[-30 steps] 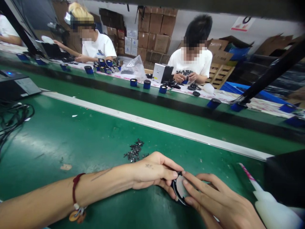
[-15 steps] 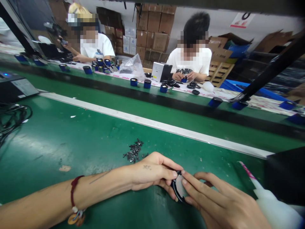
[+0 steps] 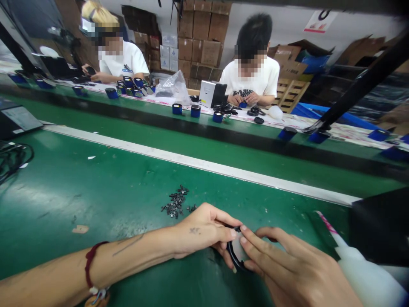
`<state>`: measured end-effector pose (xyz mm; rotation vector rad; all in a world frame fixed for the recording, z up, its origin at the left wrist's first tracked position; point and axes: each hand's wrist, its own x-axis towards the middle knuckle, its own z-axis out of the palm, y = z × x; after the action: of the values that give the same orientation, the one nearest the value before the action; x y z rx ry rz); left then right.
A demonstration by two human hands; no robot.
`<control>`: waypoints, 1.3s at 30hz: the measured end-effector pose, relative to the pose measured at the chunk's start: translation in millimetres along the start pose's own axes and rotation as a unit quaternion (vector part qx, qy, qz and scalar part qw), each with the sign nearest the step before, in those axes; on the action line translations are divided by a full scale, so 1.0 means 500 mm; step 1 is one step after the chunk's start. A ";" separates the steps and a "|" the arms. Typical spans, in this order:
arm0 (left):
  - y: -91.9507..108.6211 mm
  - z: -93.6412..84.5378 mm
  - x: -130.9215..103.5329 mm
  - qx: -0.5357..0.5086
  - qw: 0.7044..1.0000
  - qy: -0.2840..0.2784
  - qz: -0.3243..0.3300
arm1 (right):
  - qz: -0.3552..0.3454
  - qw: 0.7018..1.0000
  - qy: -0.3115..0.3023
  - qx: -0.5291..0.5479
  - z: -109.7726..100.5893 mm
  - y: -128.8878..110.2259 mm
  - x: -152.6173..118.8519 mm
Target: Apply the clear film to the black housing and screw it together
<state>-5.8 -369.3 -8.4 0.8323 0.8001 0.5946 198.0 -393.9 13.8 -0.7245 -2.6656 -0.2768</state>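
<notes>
Between my hands is a round black ring-shaped part (image 3: 234, 255) with a pale disc inside it, tilted above the green tabletop. My left hand (image 3: 207, 230) grips its left edge, thumb on top and fingers beneath. My right hand (image 3: 287, 264) holds the right side, with index and middle fingertips pressed on the upper rim and pale face. Those fingers cover much of the part. Just beyond my left hand lies a loose pile of small black plastic pieces (image 3: 175, 202). A white squeeze bottle (image 3: 361, 268) with a pink-marked nozzle stands to the right of my right hand.
A white strip (image 3: 191, 160) crosses the green table. Beyond it, several blue-sided cylindrical parts (image 3: 195, 111) stand along a ledge. Two people in white shirts work opposite. A black box (image 3: 383, 226) is at right; black cables (image 3: 14, 160) and a dark device (image 3: 19, 117) are at left.
The view has shifted slightly, so most things appear a little further left. Both my hands keep their hold on the black ring-shaped part.
</notes>
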 end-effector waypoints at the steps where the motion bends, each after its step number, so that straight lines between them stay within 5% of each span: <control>1: 0.000 0.002 0.000 0.004 1.000 0.007 0.002 | -0.009 1.000 -0.001 -0.015 0.001 -0.001 0.000; 10: 0.003 0.018 0.000 0.044 0.998 0.045 -0.003 | -0.017 0.997 0.036 -0.060 0.004 -0.004 -0.006; 23: -0.017 0.012 -0.002 0.076 0.996 0.022 0.040 | 0.061 0.997 0.055 -0.013 0.036 -0.014 -0.050; 33: -0.021 0.012 -0.001 0.117 0.990 0.019 0.072 | 0.121 0.985 0.080 0.088 0.020 -0.020 -0.013; 39: -0.021 0.015 -0.010 0.118 0.991 0.019 0.060 | 0.147 0.984 0.029 0.101 0.016 -0.026 -0.026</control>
<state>-1.1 -381.6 -11.9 1.0952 0.8698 0.6312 199.3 -408.5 0.2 -1.0080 -2.4428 0.0491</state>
